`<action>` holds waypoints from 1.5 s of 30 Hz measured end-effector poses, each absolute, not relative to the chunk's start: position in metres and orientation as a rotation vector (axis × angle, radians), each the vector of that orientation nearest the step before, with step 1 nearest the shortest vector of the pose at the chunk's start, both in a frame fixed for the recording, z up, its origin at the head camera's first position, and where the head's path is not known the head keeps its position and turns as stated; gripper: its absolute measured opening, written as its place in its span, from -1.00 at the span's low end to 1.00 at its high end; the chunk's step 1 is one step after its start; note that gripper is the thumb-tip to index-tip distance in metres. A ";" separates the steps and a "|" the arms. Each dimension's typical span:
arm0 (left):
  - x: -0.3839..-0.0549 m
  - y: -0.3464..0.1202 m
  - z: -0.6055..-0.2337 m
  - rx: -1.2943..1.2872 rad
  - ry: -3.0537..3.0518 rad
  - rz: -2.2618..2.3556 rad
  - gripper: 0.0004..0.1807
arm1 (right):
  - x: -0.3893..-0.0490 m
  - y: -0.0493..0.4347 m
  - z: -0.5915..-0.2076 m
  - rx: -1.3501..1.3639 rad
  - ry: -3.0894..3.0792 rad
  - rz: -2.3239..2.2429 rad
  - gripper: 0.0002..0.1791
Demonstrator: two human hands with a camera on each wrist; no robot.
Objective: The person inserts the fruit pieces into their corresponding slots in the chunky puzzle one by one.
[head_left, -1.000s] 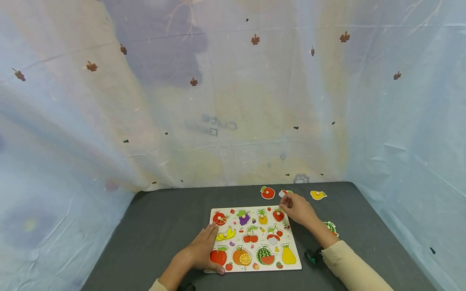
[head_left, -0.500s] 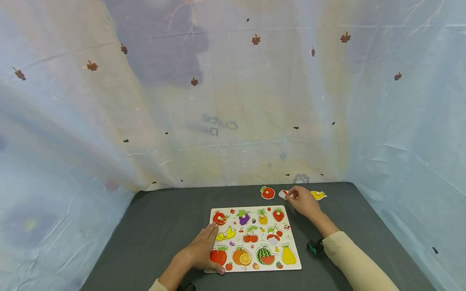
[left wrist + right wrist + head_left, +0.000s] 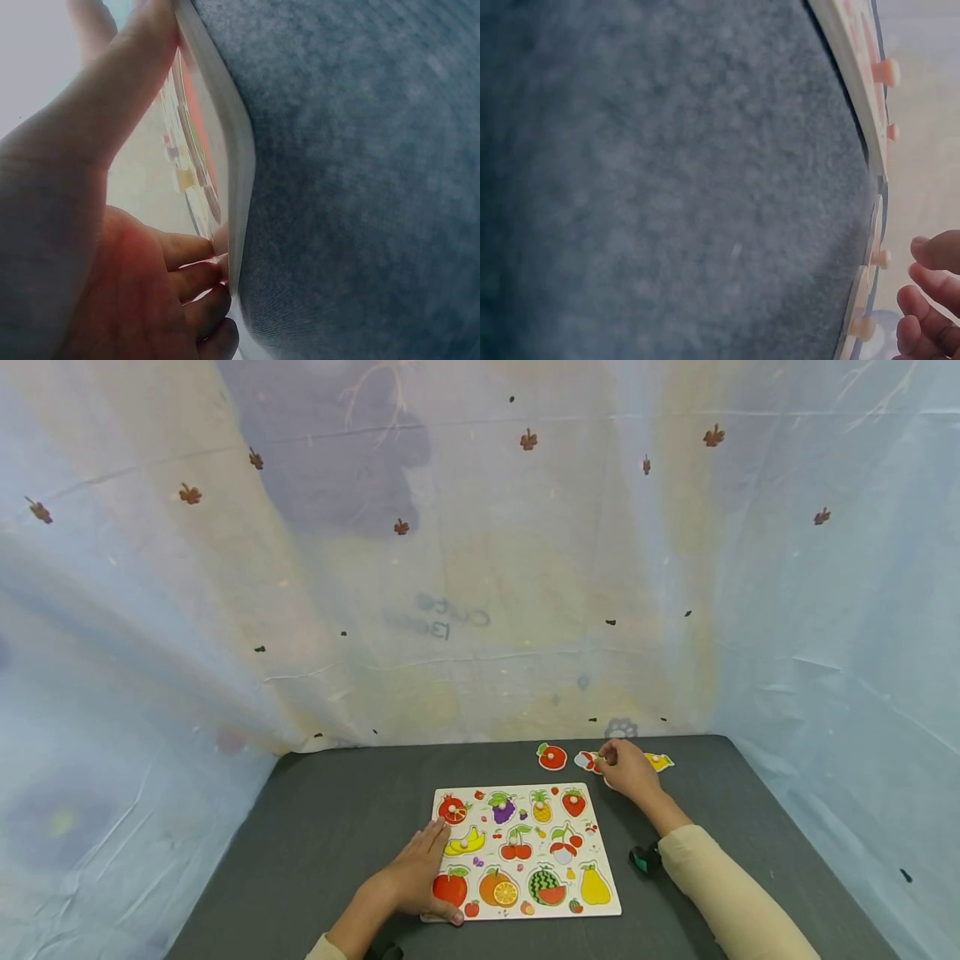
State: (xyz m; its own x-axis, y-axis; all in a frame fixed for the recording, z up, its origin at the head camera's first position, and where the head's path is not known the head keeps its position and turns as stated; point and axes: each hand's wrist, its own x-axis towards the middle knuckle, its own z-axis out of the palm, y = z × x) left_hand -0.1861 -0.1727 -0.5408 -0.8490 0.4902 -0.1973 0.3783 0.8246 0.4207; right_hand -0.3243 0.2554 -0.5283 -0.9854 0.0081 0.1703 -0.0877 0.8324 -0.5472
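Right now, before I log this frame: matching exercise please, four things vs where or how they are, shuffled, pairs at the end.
Things
1. left hand
2. right hand
3. loose red piece
4. loose yellow piece

Place or state (head view)
A. partly hidden behind the right hand
B. lying uncovered on the dark table, past the far edge of the board
C. fingers bent, by the red and white piece
D. resting on the left side of the board

Pairs: 1-D, 2-C, 3-B, 4-A
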 end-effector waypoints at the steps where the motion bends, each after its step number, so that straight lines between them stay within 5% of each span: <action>1: -0.187 -0.173 -0.541 0.662 2.710 0.537 0.59 | -0.326 0.256 -0.529 0.055 -2.850 0.861 -0.76; 45: -0.177 -0.168 -0.521 0.648 2.694 0.511 0.50 | -0.335 0.248 -0.534 -0.056 -2.954 0.785 -0.77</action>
